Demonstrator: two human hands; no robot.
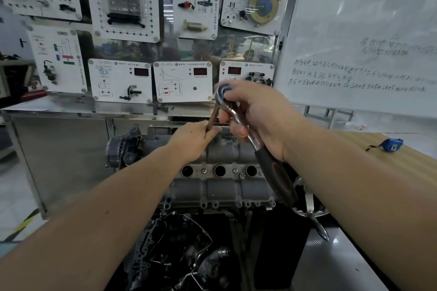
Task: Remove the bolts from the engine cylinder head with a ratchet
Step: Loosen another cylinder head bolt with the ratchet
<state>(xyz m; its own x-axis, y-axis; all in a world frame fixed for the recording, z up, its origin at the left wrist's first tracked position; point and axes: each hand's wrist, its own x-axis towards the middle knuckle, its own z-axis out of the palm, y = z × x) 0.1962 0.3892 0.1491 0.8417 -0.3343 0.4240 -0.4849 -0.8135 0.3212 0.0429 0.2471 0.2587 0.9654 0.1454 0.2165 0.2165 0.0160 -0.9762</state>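
Bottom centre of frame: dark engine ancillaries, hoses and brackets, sitting low and close. Just right of them a chrome lever hangs down past a shiny grey floor.

Centre: engine cylinder head, grey cast alloy, three open round bores in a row across its top, small bolts between the bores. Alternator bolted on at its left end.

Above the head, both forearms reach in from the lower corners. Right hand has its fingers curled round the chrome neck of the ratchet, thumb up by the round head, which is motion-blurred. Black grip of the ratchet trails down toward lower right, clear of the palm. Left hand is closed around the extension bar that runs down from the ratchet head toward the far edge of the cylinder head. Where the bar ends is hidden behind the fingers.

Right of frame: wood-topped bench with a blue tape measure on it.

Behind the engine: stainless cabinet, then a training board filling upper left and centre, white panels with sensors, diagrams and red digital displays. Upper right: whiteboard with handwriting, tilted on a stand.
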